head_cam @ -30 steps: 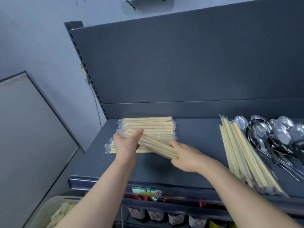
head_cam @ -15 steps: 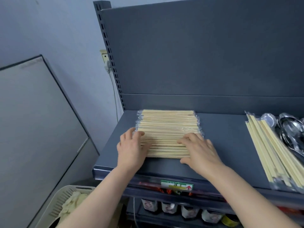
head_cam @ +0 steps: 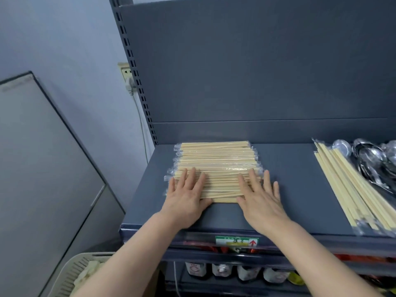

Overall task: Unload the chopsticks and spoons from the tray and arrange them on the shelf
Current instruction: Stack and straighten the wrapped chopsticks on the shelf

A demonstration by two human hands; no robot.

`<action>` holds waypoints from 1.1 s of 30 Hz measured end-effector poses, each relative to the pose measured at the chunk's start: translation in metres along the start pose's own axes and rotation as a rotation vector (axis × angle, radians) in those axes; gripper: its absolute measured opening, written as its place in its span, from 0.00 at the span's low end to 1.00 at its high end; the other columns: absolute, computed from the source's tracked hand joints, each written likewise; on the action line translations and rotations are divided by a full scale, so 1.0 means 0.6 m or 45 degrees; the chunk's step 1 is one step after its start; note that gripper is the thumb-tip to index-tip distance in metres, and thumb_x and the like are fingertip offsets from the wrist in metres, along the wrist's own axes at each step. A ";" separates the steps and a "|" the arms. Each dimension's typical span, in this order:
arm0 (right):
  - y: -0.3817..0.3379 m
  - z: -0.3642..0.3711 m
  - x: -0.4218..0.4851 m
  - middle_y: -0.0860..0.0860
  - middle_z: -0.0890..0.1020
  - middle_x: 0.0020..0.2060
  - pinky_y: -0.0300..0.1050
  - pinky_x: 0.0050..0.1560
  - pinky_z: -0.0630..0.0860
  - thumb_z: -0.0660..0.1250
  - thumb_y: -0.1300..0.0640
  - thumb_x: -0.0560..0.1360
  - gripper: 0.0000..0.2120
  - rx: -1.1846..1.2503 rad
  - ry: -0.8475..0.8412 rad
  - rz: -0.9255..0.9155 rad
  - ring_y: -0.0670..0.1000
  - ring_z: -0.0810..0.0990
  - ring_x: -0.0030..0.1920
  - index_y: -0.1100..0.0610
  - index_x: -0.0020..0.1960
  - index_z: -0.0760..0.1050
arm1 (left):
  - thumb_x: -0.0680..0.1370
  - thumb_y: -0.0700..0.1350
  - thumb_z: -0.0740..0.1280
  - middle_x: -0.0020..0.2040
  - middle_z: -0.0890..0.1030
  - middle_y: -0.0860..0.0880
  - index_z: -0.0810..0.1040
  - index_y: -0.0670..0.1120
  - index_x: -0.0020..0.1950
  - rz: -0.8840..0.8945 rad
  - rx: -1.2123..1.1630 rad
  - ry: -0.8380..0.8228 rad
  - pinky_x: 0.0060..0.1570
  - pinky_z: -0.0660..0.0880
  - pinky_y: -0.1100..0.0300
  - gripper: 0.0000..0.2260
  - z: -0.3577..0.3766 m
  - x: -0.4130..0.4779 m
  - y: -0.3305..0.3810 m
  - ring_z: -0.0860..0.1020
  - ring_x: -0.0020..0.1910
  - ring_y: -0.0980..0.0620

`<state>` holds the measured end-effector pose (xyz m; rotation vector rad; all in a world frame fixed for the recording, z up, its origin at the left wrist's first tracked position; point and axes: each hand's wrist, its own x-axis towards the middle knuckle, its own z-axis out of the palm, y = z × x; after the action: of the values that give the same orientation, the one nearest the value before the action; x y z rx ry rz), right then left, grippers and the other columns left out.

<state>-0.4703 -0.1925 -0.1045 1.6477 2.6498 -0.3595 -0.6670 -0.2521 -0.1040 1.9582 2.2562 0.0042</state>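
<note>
A flat stack of pale wooden chopsticks in clear wrappers (head_cam: 216, 159) lies crosswise on the left part of the dark grey shelf (head_cam: 289, 189). My left hand (head_cam: 186, 196) rests flat on the stack's near left end, fingers spread. My right hand (head_cam: 261, 198) lies flat on its near right end, fingers spread too. Neither hand grips anything. A second bundle of wrapped chopsticks (head_cam: 355, 189) lies lengthwise at the right. Behind that bundle, shiny metal spoons (head_cam: 372, 159) are heaped at the far right. A cream slotted tray (head_cam: 72, 273) sits low at the bottom left, with pale items inside.
The shelf's back panel (head_cam: 257, 71) rises behind the stack, with a slotted upright (head_cam: 137, 82) at its left. A wall socket with a plug and cord (head_cam: 128, 82) is beside it. A grey cabinet (head_cam: 32, 168) stands left. Bottles (head_cam: 222, 271) fill the lower shelf.
One second ago both hands held a chopstick packet above the stack; it now lies on the stack. The hands have flattened on top of it. The view has shifted left.
</note>
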 end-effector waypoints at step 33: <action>0.270 -0.106 -0.126 0.45 0.69 0.69 0.48 0.63 0.63 0.60 0.61 0.77 0.23 -0.171 0.308 0.301 0.49 0.64 0.70 0.48 0.70 0.66 | 0.78 0.42 0.63 0.56 0.82 0.47 0.77 0.44 0.61 0.296 -0.602 0.016 0.59 0.72 0.61 0.13 -0.019 0.095 0.383 0.78 0.57 0.49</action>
<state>-0.2852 -0.1785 -0.0649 2.0443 2.5227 0.0221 -0.4498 -0.1617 -0.0755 1.9322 1.8015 0.5253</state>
